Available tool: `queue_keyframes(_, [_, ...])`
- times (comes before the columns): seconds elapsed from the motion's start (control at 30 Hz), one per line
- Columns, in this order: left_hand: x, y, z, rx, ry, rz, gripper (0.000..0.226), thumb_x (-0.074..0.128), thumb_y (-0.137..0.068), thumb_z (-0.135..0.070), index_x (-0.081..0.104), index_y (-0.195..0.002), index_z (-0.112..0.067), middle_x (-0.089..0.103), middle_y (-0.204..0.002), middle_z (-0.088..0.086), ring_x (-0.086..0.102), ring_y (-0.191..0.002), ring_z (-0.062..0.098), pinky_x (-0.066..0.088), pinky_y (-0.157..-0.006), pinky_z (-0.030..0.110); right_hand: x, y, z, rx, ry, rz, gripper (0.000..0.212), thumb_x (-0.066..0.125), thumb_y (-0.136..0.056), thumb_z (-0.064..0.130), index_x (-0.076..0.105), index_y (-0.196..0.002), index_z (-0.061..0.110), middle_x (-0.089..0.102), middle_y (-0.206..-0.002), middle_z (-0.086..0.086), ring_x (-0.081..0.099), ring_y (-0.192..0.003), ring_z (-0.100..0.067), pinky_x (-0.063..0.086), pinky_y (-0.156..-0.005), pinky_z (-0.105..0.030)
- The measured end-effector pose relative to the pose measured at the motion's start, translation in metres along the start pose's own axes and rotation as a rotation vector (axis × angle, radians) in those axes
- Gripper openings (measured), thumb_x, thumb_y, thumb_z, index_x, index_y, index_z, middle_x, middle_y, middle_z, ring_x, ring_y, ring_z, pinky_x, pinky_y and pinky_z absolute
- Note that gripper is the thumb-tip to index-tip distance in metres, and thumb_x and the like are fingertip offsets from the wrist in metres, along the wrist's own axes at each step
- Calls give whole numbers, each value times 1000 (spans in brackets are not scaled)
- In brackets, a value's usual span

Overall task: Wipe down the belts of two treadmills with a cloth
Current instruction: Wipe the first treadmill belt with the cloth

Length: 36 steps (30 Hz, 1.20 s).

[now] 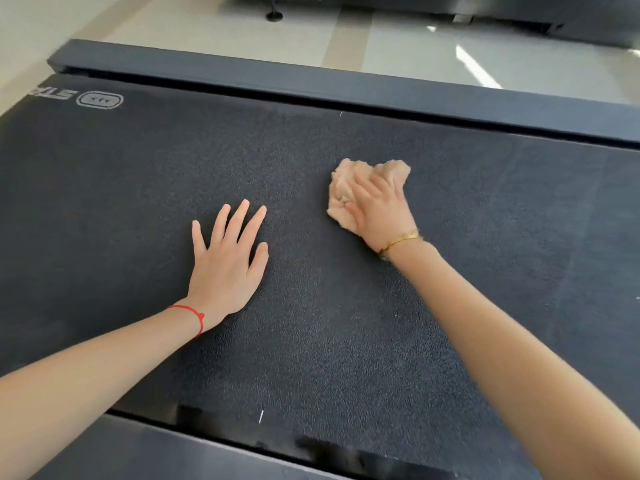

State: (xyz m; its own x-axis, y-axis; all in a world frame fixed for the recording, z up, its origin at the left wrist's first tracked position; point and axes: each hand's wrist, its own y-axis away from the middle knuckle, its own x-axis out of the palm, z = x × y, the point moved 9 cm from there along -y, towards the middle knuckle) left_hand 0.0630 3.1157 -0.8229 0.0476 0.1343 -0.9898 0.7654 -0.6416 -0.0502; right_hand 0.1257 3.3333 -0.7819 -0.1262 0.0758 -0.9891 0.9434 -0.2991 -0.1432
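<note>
Pale tiled floor [398, 43] borders the dark textured treadmill belt [329, 306]; left hand [227, 265] braces flat, fingers spread, right hand [379, 206] presses a crumpled beige cloth [341, 188], mid-wipe. Unwiped stretches likely come next.

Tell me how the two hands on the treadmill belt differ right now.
The left hand lies flat and bare on the belt, fingers spread; the right hand presses a crumpled tan cloth. The left wrist has a red string, the right a gold bracelet. Both rest on the belt.
</note>
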Motion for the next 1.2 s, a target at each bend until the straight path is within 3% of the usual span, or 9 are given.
queue_keyframes(0.1, [-1, 1, -1, 10, 23, -17, 63, 14, -97, -48, 17, -158, -31, 17, -165, -2, 9, -153, 23, 8, -118, 66, -15, 38, 68, -240, 8, 27, 46, 25, -93, 20, 53, -127, 7, 55, -123, -17, 54, -110, -46, 35, -98, -63])
queue_keyframes(0.17, [-1, 0, 0, 19, 34, -31, 60, 17, -99, -45, 18, -158, -30, 17, -165, -1, 9, -153, 23, 8, -118, 66, -10, 77, 85, -288, -82, -24, 42, 44, -95, 22, 53, -134, 8, 58, -132, -16, 51, -123, -44, 35, -104, -64])
queue_keyframes(0.27, [0, 0, 1, 30, 47, -43, 57, 21, -102, -42, 18, -158, -30, 17, -165, -1, 7, -153, 23, 7, -118, 66, -7, 106, 79, -254, -216, -19, 47, 36, -99, 35, 54, -136, 14, 57, -137, -6, 49, -130, -33, 35, -110, -53])
queue_keyframes(0.37, [0, -1, 2, 36, 68, -37, 57, 21, -103, -43, 15, -158, -31, 14, -166, -1, 5, -153, 23, 3, -118, 65, -9, 91, 56, -161, -34, 50, 53, 11, -102, 36, 56, -123, 16, 56, -121, -10, 53, -111, -35, 34, -97, -55])
queue_keyframes(0.53, [1, 0, 2, 48, 75, 0, 58, 21, -103, -43, 9, -159, -31, 6, -167, -1, -1, -154, 23, -2, -119, 63, -7, 92, 2, 154, -163, 24, 56, 25, -95, 38, 57, -129, 7, 54, -135, -15, 47, -124, -41, 32, -107, -57])
queue_keyframes(0.77, [-3, 7, 12, 178, 82, 13, 60, 21, -102, -46, 11, -159, -31, 8, -167, -1, 2, -154, 23, 1, -121, 58, -13, 147, 137, -158, -227, -19, 49, 39, -97, 34, 51, -139, 11, 52, -142, -9, 45, -133, -35, 32, -112, -54])
queue_keyframes(0.87, [-6, 15, 25, 218, 99, 9, 58, 23, -103, -45, 12, -159, -32, 10, -167, -3, 3, -154, 19, 2, -122, 55, -10, 164, 122, -157, -181, -16, 52, 33, -101, 40, 51, -138, 9, 53, -141, -10, 46, -131, -35, 35, -110, -54])
queue_keyframes(1.03, [-8, 27, 47, 240, 81, 32, 59, 20, -103, -49, 10, -159, -34, 7, -167, -6, 0, -153, 15, 1, -122, 55, -10, 180, 54, 116, -163, 32, 53, 36, -96, 38, 53, -135, 5, 52, -140, -16, 50, -126, -42, 37, -107, -56])
queue_keyframes(1.2, [-12, 36, 61, 269, 97, -9, 66, 11, -97, -55, 18, -158, -32, 15, -166, -3, 7, -153, 17, 5, -122, 56, -20, 175, 127, -76, -199, -32, 49, 35, -100, 38, 52, -135, 7, 53, -140, -13, 47, -129, -39, 27, -109, -54])
